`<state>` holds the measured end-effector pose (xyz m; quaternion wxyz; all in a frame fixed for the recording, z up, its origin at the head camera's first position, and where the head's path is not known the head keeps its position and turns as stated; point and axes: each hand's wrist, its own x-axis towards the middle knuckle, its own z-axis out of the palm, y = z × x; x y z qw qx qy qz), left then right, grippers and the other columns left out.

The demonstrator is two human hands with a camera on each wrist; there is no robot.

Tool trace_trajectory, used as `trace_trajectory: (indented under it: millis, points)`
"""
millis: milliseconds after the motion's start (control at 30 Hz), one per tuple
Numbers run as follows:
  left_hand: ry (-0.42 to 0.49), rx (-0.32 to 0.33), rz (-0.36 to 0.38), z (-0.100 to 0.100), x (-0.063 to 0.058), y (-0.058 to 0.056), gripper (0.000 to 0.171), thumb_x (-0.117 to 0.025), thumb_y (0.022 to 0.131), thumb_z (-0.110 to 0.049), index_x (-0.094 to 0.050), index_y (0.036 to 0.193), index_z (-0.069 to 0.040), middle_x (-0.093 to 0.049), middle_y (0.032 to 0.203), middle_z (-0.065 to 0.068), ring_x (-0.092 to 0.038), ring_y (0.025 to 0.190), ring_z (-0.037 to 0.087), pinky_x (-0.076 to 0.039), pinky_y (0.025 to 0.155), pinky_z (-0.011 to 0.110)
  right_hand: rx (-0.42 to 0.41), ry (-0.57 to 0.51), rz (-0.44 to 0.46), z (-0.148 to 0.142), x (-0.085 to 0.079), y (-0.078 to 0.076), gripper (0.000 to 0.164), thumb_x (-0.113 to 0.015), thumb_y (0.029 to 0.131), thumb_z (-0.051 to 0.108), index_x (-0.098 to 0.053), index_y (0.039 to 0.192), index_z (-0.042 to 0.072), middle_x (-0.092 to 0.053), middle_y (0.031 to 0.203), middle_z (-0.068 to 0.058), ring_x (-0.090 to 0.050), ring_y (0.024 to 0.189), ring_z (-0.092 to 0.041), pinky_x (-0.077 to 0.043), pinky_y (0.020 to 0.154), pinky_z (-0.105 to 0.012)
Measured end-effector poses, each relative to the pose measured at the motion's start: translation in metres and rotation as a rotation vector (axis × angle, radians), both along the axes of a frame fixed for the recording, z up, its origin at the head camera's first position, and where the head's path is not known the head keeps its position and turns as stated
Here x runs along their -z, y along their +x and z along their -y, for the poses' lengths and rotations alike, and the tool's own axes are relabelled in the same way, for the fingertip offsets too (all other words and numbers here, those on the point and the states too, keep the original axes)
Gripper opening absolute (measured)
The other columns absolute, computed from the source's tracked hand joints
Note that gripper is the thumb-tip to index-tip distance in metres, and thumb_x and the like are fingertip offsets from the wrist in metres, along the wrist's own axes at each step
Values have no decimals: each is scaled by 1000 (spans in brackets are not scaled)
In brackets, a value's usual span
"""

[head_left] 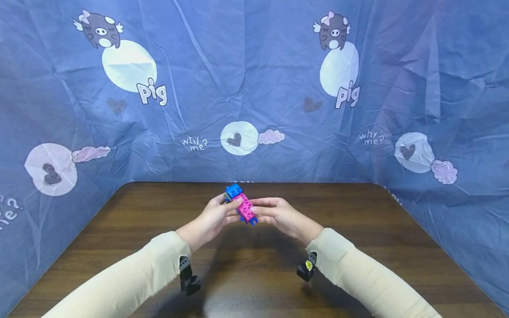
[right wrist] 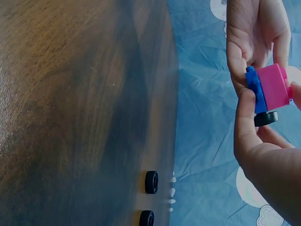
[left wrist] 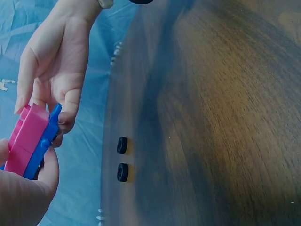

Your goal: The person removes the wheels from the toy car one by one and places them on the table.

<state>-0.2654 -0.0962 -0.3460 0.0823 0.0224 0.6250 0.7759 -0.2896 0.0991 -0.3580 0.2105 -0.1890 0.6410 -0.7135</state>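
Both hands hold a toy block car up over the table. Its pink bricks [head_left: 245, 207] sit on a blue base [left wrist: 36, 157], with a blue brick [head_left: 233, 190] at the far end. My left hand [head_left: 212, 217] grips the car from the left, thumb on the pink top and fingers beneath. From the right, my right hand [head_left: 280, 215] pinches the near end between thumb and fingers. A black wheel [right wrist: 266, 118] shows at the base's side by the right fingers. In the wrist views, two loose black wheels [left wrist: 122, 145] [right wrist: 151, 182] stand on the table.
The brown wooden table [head_left: 262, 282] ends at a blue printed cloth [head_left: 246, 88] behind and at both sides. A black wrist camera [head_left: 188, 277] hangs under the left sleeve, another camera [head_left: 306, 266] under the right.
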Motion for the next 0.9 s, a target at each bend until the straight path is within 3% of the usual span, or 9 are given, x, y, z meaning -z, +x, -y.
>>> trace_trajectory:
  millis: [267, 500, 700, 800, 900]
  points:
    - [4, 5, -26, 0, 1, -1, 52, -47, 100, -4, -26, 145, 12, -61, 105, 10, -65, 86, 9, -53, 95, 35, -15, 14, -11, 2, -2, 2, 47, -57, 93, 2, -45, 136, -12, -65, 117, -11, -67, 94, -12, -55, 89, -30]
    - [-40, -31, -41, 1, 2, 0, 47, -38, 104, -8, -29, 147, 7, -58, 123, 20, -62, 89, 7, -52, 89, 30, -16, -53, 9, 6, -3, 4, 46, -54, 93, -1, -42, 135, -16, -66, 108, -6, -68, 90, -15, -51, 98, -40]
    - [-42, 23, 1, 4, 1, 3, 47, -28, 106, -15, -24, 150, 0, -51, 134, 26, -63, 94, 13, -50, 95, 45, -43, -78, 34, 8, -7, 10, 46, -52, 95, -1, -40, 137, -14, -63, 110, -6, -68, 89, -17, -52, 97, -39]
    - [-33, 54, 36, 6, -1, 4, 48, -27, 105, -19, -22, 151, -5, -53, 128, 21, -63, 90, 14, -52, 92, 48, -50, -83, 55, 10, -7, 12, 46, -52, 95, -1, -39, 137, -13, -62, 112, -7, -68, 92, -17, -52, 95, -36]
    - [-50, 75, 46, 9, -2, 4, 48, -30, 104, -25, -25, 147, -5, -58, 115, 12, -63, 85, 12, -55, 84, 42, -62, -86, 68, 11, -7, 14, 46, -52, 95, 0, -39, 137, -12, -63, 112, -8, -69, 94, -17, -52, 95, -36]
